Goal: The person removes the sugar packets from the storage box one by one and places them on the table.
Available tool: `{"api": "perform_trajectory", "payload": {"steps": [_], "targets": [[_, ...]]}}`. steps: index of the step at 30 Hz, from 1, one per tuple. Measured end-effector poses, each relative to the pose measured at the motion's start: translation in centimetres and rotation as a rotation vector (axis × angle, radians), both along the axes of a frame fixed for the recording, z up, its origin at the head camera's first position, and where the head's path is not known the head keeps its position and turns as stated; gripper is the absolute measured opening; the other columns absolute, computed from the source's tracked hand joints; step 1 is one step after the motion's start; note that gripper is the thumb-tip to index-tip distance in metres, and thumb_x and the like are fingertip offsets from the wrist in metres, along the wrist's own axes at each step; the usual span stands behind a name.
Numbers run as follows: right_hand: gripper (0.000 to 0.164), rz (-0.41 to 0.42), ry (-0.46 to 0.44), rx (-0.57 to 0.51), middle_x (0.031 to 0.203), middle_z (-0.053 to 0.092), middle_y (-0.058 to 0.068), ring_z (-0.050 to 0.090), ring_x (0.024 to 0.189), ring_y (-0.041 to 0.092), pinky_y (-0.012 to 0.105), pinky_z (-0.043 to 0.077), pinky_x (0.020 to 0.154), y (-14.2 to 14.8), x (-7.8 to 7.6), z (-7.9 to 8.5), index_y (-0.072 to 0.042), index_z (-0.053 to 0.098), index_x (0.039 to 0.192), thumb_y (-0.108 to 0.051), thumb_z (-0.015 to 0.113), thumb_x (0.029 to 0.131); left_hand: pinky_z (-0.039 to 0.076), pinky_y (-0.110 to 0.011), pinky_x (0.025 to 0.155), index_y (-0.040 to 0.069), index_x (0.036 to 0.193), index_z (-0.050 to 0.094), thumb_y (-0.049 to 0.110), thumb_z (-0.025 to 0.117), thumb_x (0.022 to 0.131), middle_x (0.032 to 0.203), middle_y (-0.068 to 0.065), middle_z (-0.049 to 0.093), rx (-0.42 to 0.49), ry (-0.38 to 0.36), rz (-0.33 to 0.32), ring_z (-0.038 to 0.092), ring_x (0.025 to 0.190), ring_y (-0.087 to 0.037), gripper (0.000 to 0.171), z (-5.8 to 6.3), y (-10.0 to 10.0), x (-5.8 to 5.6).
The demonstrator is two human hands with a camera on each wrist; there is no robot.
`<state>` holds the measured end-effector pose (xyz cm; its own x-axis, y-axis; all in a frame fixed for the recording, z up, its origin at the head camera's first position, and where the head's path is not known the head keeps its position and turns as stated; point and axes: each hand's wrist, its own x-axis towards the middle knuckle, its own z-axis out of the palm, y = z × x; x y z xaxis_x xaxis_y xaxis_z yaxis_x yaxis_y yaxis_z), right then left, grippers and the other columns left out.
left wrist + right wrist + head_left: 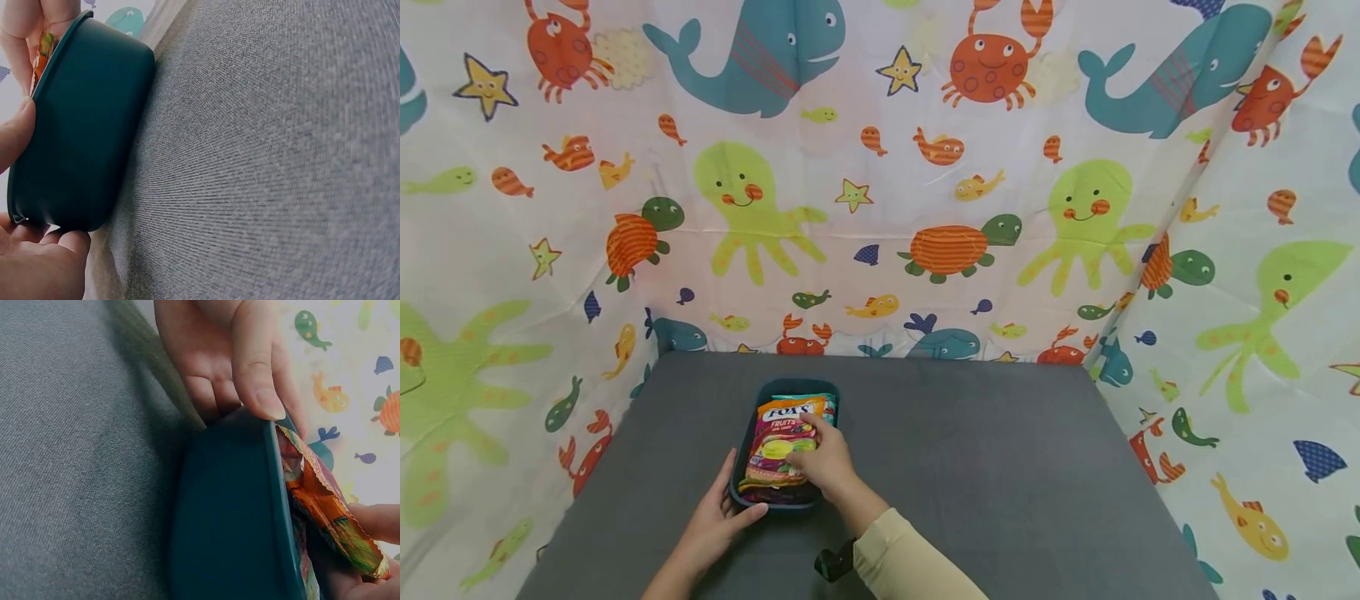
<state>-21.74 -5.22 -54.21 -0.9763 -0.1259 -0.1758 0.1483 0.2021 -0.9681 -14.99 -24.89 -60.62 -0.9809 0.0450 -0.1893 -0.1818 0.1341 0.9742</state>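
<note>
Packet lettered "FOX'S FRUITS" is pinched by the right hand, left hand gripping the tub.

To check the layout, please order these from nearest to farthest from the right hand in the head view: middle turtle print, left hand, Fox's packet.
1. Fox's packet: touching the right hand.
2. Left hand: to its left.
3. Middle turtle print: farther back, higher up.
</note>
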Motion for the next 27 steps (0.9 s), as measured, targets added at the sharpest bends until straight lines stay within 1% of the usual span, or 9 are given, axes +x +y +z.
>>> {"api": "perform_trajectory", "payload": {"steps": [4, 8, 10, 14, 16, 18, 22, 27], "targets": [[0.068, -0.011, -0.015, -0.021, 0.123, 0.066, 0.007, 0.064, 0.095, 0.019, 0.04, 0.061, 0.082, 0.1, -0.2, 0.2, -0.026, 0.057, 0.143, -0.006, 0.082, 0.083, 0.049, -0.025, 0.104, 0.028, 0.164, -0.004, 0.025, 0.076, 0.092, 0.169, -0.016, 0.012, 0.011, 0.001, -0.003, 0.029, 0.151, -0.035, 0.107, 0.0, 0.0, 0.1], [0.067, -0.019, -0.028, -0.051, 0.128, 0.066, 0.009, 0.065, 0.096, 0.02, 0.042, 0.062, 0.084, 0.2, -0.3, 0.6, -0.028, 0.058, 0.142, -0.005, 0.082, 0.083, 0.048, -0.023, 0.103, 0.028, 0.164, -0.004, 0.024, 0.075, 0.093, 0.169, -0.016, 0.011, 0.009, 0.001, -0.003, 0.028, 0.151, -0.035, 0.106, 0.0, -0.1, 0.1], [0.067, -0.021, -0.035, -0.071, 0.13, 0.066, 0.009, 0.066, 0.098, 0.021, 0.043, 0.062, 0.083, 0.4, -0.4, 0.8, -0.028, 0.058, 0.142, -0.005, 0.082, 0.084, 0.048, -0.024, 0.104, 0.028, 0.164, -0.004, 0.024, 0.075, 0.093, 0.169, -0.015, 0.011, 0.005, 0.0, -0.002, 0.028, 0.151, -0.035, 0.106, 0.0, -0.1, 0.1], [0.067, -0.021, -0.065, -0.131, 0.132, 0.066, 0.011, 0.068, 0.101, 0.023, 0.044, 0.061, 0.084, 0.8, -0.8, 0.9, -0.03, 0.058, 0.142, -0.004, 0.081, 0.084, 0.047, -0.035, 0.109, 0.028, 0.164, -0.003, 0.027, 0.076, 0.092, 0.169, -0.016, 0.011, -0.01, -0.006, 0.005, 0.028, 0.151, -0.036, 0.107, 0.1, 0.0, 0.1], [0.066, -0.017, -0.08, -0.165, 0.132, 0.065, 0.012, 0.068, 0.102, 0.023, 0.044, 0.061, 0.084, 1.1, -1.1, 0.9, -0.03, 0.058, 0.141, -0.005, 0.081, 0.084, 0.045, -0.039, 0.111, 0.028, 0.164, -0.004, 0.028, 0.076, 0.091, 0.169, -0.016, 0.012, -0.013, -0.011, 0.01, 0.027, 0.151, -0.037, 0.108, 0.1, 0.1, 0.1], [0.066, -0.013, -0.084, -0.192, 0.131, 0.065, 0.012, 0.068, 0.102, 0.023, 0.042, 0.061, 0.083, 1.4, -1.4, 1.0, -0.029, 0.058, 0.142, -0.005, 0.081, 0.085, 0.044, -0.041, 0.111, 0.028, 0.164, -0.004, 0.029, 0.077, 0.091, 0.169, -0.016, 0.012, -0.015, -0.014, 0.014, 0.027, 0.151, -0.037, 0.109, 0.0, 0.1, 0.0], [0.065, -0.012, -0.093, -0.235, 0.13, 0.066, 0.011, 0.068, 0.102, 0.022, 0.04, 0.061, 0.084, 2.1, -1.9, 1.2, -0.028, 0.058, 0.141, -0.006, 0.081, 0.084, 0.045, -0.04, 0.11, 0.029, 0.164, -0.003, 0.028, 0.078, 0.09, 0.169, -0.016, 0.014, -0.01, -0.015, 0.017, 0.028, 0.15, -0.038, 0.11, -0.1, 0.0, -0.1], [0.065, -0.022, -0.118, -0.287, 0.133, 0.065, 0.012, 0.069, 0.104, 0.025, 0.042, 0.06, 0.086, 3.1, -2.6, 1.4, -0.029, 0.057, 0.142, -0.006, 0.08, 0.086, 0.047, -0.037, 0.109, 0.028, 0.164, -0.002, 0.028, 0.078, 0.09, 0.168, -0.018, 0.017, -0.012, -0.011, 0.018, 0.03, 0.15, -0.038, 0.108, 0.0, -0.1, -0.1]]}}
